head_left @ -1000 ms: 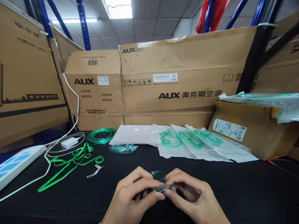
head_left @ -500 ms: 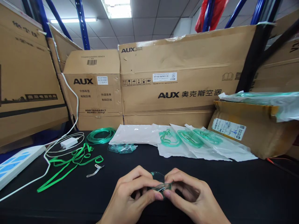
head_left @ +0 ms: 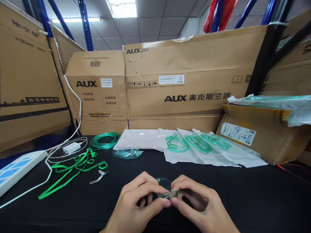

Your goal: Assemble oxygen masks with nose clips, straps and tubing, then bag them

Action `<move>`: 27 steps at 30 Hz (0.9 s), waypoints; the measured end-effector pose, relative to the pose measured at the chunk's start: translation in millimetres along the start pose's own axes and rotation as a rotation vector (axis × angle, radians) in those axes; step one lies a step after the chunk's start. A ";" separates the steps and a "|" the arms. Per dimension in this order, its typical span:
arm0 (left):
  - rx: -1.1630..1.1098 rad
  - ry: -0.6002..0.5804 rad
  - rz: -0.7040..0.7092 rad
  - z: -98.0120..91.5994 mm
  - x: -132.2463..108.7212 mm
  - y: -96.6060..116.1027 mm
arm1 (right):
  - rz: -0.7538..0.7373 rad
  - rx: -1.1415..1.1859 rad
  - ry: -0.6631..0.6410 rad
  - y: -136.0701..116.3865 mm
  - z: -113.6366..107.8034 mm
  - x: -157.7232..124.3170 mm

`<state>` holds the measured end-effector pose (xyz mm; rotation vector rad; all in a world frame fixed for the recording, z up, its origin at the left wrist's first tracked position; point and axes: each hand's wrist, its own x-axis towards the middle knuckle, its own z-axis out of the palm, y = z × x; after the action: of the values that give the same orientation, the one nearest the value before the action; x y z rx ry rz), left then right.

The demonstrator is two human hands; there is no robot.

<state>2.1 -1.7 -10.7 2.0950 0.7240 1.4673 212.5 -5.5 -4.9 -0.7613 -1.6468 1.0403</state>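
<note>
Small clear plastic piece (head_left: 166, 191) pinched jointly by left hand (head_left: 136, 208) and right hand (head_left: 200, 208), low over black desk (head_left: 243, 194). Behind: green straps (head_left: 73, 168), coiled green tubing (head_left: 104, 140), sealed pouches (head_left: 194, 147), cardboard boxes (head_left: 184, 74).

Before you, the small carton (head_left: 97, 94) reads "AUX" in black. The long carton (head_left: 194, 64) beside it reads "AUX 奥克斯空调", with a smaller "AUX" at its top left corner. Its white label (head_left: 171, 79) shows "25"; the finer print is too small.
</note>
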 end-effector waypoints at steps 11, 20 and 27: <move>0.059 0.002 0.015 -2.9 1.8 6.7 | -0.086 -0.116 0.078 -4.9 1.5 1.0; 0.148 0.004 0.115 -1.8 0.9 7.6 | -0.145 -0.127 0.086 -5.3 1.4 2.8; 0.166 -0.008 0.101 -1.6 -2.1 5.3 | -0.145 -0.142 0.076 -7.5 -0.1 1.6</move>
<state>0.8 -6.9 -8.2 2.2914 0.7701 1.4960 212.1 -7.3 2.5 -0.7524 -1.6973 0.7898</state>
